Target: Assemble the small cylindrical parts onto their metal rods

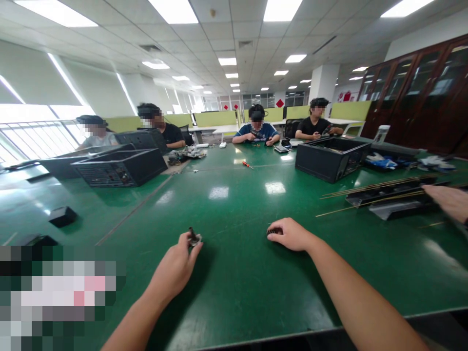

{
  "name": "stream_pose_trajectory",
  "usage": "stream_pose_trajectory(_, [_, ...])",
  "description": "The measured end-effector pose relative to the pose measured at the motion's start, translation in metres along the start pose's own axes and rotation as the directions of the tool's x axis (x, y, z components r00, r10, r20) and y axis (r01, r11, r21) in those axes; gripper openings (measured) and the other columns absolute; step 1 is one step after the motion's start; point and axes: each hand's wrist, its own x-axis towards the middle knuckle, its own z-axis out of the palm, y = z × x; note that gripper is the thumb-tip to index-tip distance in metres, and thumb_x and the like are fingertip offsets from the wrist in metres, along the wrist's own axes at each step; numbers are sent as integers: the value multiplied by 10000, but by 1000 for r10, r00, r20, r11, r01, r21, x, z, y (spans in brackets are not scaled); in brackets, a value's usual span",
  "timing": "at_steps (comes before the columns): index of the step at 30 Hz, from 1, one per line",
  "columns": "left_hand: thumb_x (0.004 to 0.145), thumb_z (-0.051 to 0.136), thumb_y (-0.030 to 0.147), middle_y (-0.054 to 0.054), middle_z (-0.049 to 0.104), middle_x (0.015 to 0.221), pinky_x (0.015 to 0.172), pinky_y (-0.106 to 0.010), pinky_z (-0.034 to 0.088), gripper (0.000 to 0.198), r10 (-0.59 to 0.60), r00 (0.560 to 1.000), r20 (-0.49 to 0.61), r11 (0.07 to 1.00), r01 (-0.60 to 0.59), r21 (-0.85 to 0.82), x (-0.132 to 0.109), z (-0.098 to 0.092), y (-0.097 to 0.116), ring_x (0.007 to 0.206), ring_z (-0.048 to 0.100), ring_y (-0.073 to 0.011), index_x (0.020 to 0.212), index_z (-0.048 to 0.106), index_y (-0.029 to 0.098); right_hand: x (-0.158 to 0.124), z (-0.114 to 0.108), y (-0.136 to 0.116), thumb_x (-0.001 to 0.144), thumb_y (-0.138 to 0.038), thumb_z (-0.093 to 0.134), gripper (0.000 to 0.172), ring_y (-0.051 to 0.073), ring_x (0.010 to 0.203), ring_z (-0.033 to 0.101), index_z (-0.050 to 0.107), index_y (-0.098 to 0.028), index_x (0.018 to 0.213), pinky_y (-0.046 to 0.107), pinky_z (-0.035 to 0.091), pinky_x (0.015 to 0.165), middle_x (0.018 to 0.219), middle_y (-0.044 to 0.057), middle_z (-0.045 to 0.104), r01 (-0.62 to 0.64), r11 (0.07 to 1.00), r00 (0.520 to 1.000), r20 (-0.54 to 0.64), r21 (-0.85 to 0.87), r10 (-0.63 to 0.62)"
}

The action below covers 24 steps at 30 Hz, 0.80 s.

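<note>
Over the green table top (pixel 226 273), my left hand (pixel 174 267) pinches a small part with a dark upright stub and a silvery base (pixel 195 239) between thumb and fingertips. To the right, my right hand (pixel 294 235) is curled around a small dark part with a ribbed edge (pixel 274 231), resting at or just above the table. Most of this second part is hidden by the fingers, and its kind cannot be made out. The two hands are apart from each other.
An orange screwdriver (pixel 247 165) lies farther back. Black computer cases (pixel 120 168) stand left and right (pixel 331 161). Thin brass-coloured rods (pixel 365 191) and dark metal channels (pixel 398 207) lie at right, beside another person's hand (pixel 448 201). Several people sit around the table.
</note>
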Motion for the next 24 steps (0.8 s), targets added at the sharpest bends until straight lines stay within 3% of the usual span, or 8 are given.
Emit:
stream_pose_trajectory(5, [856, 415, 587, -161, 679, 1111, 949, -439, 499, 476, 25, 993, -114, 986, -5, 167, -55, -21, -82, 1049, 651, -302, 1059, 540, 176, 1, 3, 2, 814, -318, 629, 251, 154, 702, 621, 748, -161, 970, 247, 436, 644, 834, 51, 725, 26, 1000, 999, 26, -10, -26])
stream_pose_trajectory(8, [833, 401, 638, -187, 630, 1176, 999, -510, 461, 582, 56, 977, -207, 967, -1, 254, -72, -31, -95, 1115, 601, -355, 1092, 570, 146, 2, 4, 3, 807, -332, 639, 260, 160, 720, 626, 754, -166, 972, 249, 436, 651, 851, 57, 729, 31, 999, 999, 25, 13, -32])
stream_pose_trajectory(10, [806, 438, 661, -194, 567, 1256, 1023, -574, 420, 666, 60, 932, -358, 954, 52, 294, -79, -38, -79, 1186, 532, -410, 1195, 535, 130, 2, 4, 1, 800, -337, 651, 264, 157, 732, 625, 757, -167, 971, 247, 439, 664, 866, 58, 728, 39, 996, 999, 15, 76, -40])
stream_pose_trajectory(13, [811, 552, 563, -146, 517, 1319, 1080, -584, 355, 662, 94, 792, -603, 961, 85, 262, -83, -39, -29, 1239, 479, -403, 1342, 459, 178, 0, 5, -5, 810, -360, 645, 320, 116, 603, 570, 740, -155, 1038, 230, 425, 587, 786, 46, 706, 2, 956, 995, 96, 293, -32])
stream_pose_trajectory(15, [831, 602, 456, -88, 565, 1254, 1057, -507, 414, 525, 175, 839, -516, 980, -96, 175, -77, -30, 10, 1147, 564, -321, 1307, 516, 253, -2, 5, -9, 829, -375, 628, 382, 81, 501, 497, 704, -139, 1119, 212, 393, 517, 699, 26, 670, -49, 884, 970, 234, 464, -69])
stream_pose_trajectory(18, [821, 652, 395, -73, 589, 1226, 962, -405, 501, 484, 293, 926, -237, 945, -319, -78, -52, -3, 62, 1089, 603, -254, 1282, 561, 284, -6, 6, -14, 838, -373, 627, 427, 61, 461, 467, 664, -120, 1180, 190, 367, 478, 654, 13, 652, -96, 793, 881, 423, 602, -214])
stream_pose_trajectory(21, [800, 695, 341, -63, 622, 1190, 948, -372, 505, 406, 407, 913, -12, 865, -390, -315, -19, 25, 102, 1086, 605, -230, 1201, 643, 303, -8, 6, -12, 825, -376, 644, 353, 58, 439, 471, 714, -83, 1009, 181, 357, 449, 630, 21, 654, -103, 754, 810, 494, 648, -314])
stream_pose_trajectory(24, [806, 691, 278, -54, 673, 1058, 872, -337, 531, 253, 449, 893, -4, 775, -392, -495, 1, 43, 127, 986, 641, -202, 1057, 724, 291, -6, 7, -9, 812, -383, 659, 312, 55, 415, 461, 702, -75, 790, 179, 342, 422, 626, 34, 663, -106, 709, 809, 475, 698, -346])
